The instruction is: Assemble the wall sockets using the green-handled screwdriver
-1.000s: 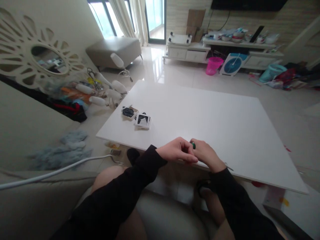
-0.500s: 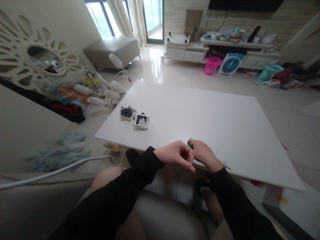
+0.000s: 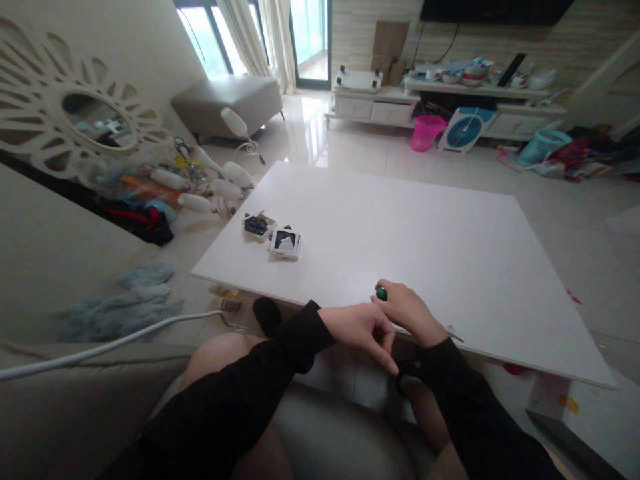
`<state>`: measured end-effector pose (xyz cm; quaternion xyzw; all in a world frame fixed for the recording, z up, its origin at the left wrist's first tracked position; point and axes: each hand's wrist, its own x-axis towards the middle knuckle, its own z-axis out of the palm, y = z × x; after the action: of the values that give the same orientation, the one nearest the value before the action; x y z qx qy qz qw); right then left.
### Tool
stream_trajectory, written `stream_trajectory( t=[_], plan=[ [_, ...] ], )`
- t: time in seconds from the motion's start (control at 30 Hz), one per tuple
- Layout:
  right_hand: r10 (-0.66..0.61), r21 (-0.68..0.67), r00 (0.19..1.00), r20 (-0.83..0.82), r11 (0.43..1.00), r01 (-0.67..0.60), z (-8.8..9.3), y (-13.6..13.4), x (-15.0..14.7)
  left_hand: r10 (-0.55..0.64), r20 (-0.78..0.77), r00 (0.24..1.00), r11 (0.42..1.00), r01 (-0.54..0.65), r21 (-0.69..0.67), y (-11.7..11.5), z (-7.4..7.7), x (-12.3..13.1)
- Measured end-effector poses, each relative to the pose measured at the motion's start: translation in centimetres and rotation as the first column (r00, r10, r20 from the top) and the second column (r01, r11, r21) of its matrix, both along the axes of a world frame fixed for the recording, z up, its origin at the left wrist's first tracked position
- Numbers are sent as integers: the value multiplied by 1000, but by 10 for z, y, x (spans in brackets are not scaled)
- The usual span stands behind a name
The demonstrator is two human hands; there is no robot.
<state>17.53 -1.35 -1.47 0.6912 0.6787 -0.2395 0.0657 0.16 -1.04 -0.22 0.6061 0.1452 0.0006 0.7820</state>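
At the near edge of the white table [image 3: 430, 247], my right hand [image 3: 406, 307] is closed around a small, shiny green rounded object [image 3: 381, 293]; its exact kind cannot be made out. My left hand [image 3: 361, 328] hangs just below and left of it, over the table edge. Its fingers curl loosely, with the thumb stretched away from them and nothing visible between. Beside my right wrist, a thin grey pointed tool [image 3: 455, 336] lies at the edge, partly hidden by the sleeve.
Two small white boxes stand on the table's left: an open box [image 3: 259, 227] with dark pieces and another box [image 3: 285, 245] with pale and dark pieces. A white lamp with several shades [image 3: 235, 175] stands beyond the left edge. A white cable [image 3: 150, 330] crosses at lower left.
My left hand has moved down and slightly right, away from the green object. My right hand stays nearly in place, still holding it, and more of the green surface shows.
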Motion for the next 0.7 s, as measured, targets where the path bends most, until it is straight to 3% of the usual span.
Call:
stream_trajectory(
  t=[0.13, 0.2, 0.37, 0.53, 0.7],
  plan=[
    [10, 27, 1000, -7, 1000, -9, -4, -1, 0, -121, 91, 988, 992, 119, 31, 1, -6, 3],
    [10, 32, 1000, -5, 999, -10, -4, -1, 0, -118, 157, 980, 990, 103, 100, 1, -5, 3],
    [6, 10, 1000, 11, 1000, -6, -1, 0, -1, -42, 12, 999, 996, 41, 76, -3, -2, 5],
    [41, -94, 999, 9, 995, -40, 6, 4, -1, 219, 152, 964, 951, -246, 189, -2, 2, 8],
    [54, -64, 999, 2, 997, -54, 4, 3, 1, 225, 70, 972, 969, -231, 83, -3, 1, 10]
  ],
)
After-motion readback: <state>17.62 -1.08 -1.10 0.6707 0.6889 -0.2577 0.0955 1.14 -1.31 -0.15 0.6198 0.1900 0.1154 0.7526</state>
